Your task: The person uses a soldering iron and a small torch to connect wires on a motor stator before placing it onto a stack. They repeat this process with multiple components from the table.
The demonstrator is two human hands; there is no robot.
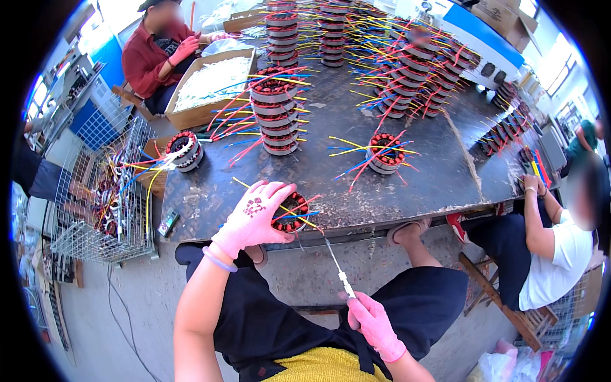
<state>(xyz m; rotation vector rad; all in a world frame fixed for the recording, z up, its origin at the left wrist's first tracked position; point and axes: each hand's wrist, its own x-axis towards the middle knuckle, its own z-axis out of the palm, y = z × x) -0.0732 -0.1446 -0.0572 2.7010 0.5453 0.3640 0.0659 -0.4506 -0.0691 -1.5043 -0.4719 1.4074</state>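
Observation:
At the near table edge my left hand, in a pink glove, is closed on a motor stator with red windings and red, yellow and blue leads. My right hand, also gloved in pink, sits lower and to the right, closed around a thin rod-like tool with a white section. The tool's narrow end points up-left to the stator's leads; whether it touches them is too small to tell. Beyond my hands stand a single stator, a stack of stators, and a stator with white parts.
More stator stacks with spread leads fill the table's far side. A cardboard box of white pieces stands back left, near a person in red. A wire basket is at left. Another person in white sits at right.

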